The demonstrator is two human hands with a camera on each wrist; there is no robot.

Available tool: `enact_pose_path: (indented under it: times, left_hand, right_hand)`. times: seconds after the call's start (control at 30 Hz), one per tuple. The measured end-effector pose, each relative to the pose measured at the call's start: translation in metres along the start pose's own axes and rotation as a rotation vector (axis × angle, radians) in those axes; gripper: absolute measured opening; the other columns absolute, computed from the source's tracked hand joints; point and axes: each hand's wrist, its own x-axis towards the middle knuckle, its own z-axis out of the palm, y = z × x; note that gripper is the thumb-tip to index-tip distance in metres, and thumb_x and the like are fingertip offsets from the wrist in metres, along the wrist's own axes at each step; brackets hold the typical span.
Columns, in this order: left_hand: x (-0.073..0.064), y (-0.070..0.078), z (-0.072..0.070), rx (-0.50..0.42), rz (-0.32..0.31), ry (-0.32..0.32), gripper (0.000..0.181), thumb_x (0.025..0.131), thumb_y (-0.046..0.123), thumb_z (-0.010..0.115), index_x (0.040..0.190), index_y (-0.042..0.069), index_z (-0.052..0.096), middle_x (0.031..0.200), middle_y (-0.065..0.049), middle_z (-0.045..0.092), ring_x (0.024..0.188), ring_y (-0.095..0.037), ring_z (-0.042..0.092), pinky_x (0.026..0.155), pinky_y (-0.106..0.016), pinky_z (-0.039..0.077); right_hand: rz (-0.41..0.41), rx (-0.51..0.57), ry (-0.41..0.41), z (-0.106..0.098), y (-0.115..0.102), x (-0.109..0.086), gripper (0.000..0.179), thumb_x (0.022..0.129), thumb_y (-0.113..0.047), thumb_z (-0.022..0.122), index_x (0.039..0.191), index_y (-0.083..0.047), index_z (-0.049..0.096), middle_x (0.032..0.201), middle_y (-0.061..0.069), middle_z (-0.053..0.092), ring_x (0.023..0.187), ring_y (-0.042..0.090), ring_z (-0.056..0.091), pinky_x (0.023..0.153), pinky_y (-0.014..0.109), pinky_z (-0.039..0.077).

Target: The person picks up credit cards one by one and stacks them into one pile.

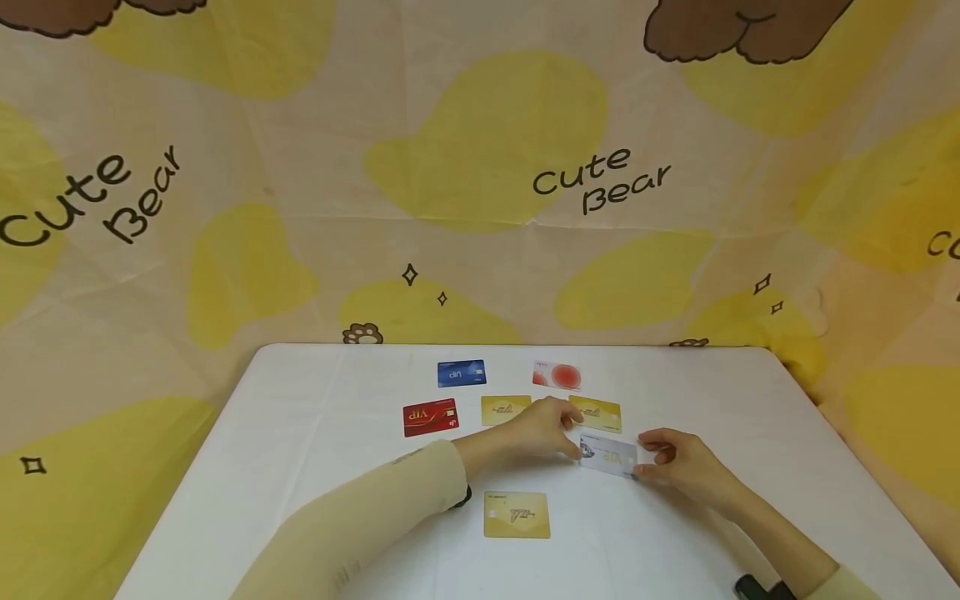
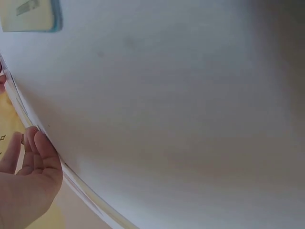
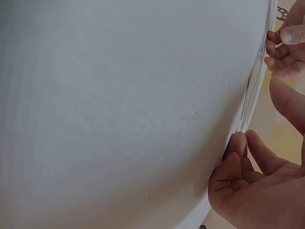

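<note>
While a near gold card (image 1: 517, 515) is lying on the white table (image 1: 750, 417), our right hand (image 1: 686, 467) is pinching a silver card (image 1: 606, 457) by its right edge; our left hand (image 1: 542, 429) is spreading thumb and finger opposite, hold unclear. Uneven pushing could be nudging the farther gold card (image 1: 597, 415). We're seeing no containers.

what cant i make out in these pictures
Head view: part of the rightmost gold card, behind the left hand.
Head view: fine print on the silver card, too small.
Left wrist view: rest of the yellowish card, cut off top left.
Right wrist view: rest of the left hand, cut off right.
</note>
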Motion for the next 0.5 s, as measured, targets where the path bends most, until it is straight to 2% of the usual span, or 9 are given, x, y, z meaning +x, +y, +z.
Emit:
enact_pose_path:
  times: [0.2, 0.5]
  left_hand:
    - [0.0039, 0.0040, 0.0016, -0.024, -0.006, -0.022, 0.047, 0.074, 0.003, 0.092, 0.117, -0.002, 0.073, 0.088, -0.003, 0.063, 0.078, -0.007, 0.052, 0.074, -0.018, 0.045]
    - [0.0062, 0.0072, 0.0049, 0.073, -0.012, -0.041, 0.045, 0.073, 0.006, 0.093, 0.114, 0.001, 0.074, 0.088, -0.001, 0.060, 0.079, -0.007, 0.051, 0.073, -0.019, 0.042]
  right_hand:
    - [-0.012, -0.014, -0.001, 0.0019, 0.0017, 0.0021, 0.061, 0.082, -0.019, 0.090, 0.130, 0.009, 0.063, 0.113, 0.011, 0.066, 0.095, 0.024, 0.053, 0.071, 0.024, 0.045]
    - [-0.040, -0.016, 0.002, 0.0037, 0.0030, 0.0034, 0.060, 0.081, -0.018, 0.091, 0.127, 0.009, 0.064, 0.110, 0.010, 0.066, 0.093, 0.024, 0.052, 0.070, 0.025, 0.044]
